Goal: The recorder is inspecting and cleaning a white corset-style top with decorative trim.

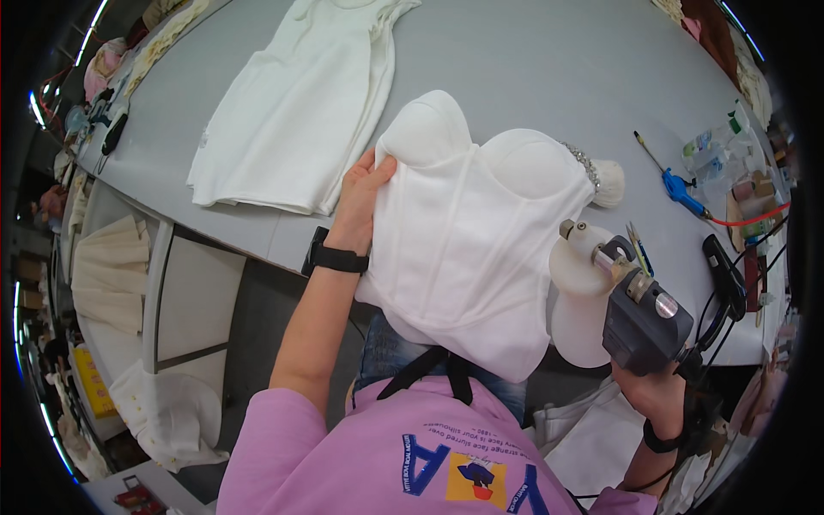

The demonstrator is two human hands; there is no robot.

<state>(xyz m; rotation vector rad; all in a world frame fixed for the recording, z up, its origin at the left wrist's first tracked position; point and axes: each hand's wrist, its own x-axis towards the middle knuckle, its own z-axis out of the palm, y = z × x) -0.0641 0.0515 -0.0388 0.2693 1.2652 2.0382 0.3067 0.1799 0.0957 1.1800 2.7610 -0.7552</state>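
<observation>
My left hand (367, 193), a black band on its wrist, grips the side edge of a white corset-style bodice (444, 244) with padded cups. The bodice lies over the table's front edge and hangs toward my lap. At lower right, my right hand (650, 393) is closed under a dark spray gun (647, 322) with a translucent white bottle (579, 328) attached; the fingers are partly hidden. The gun's nozzle is beside the bodice's right side. A jewelled strip (582, 167) and a bunched piece of white fabric (608, 183) stick out past the right cup.
A folded white garment (296, 116) lies on the grey table (528, 58). To the right are a blue air blow gun (682, 193) with a red hose, thread snips (638, 248), a plastic bottle (714, 148) and a black corded device (724, 277). Cream fabric (112, 277) lies at left.
</observation>
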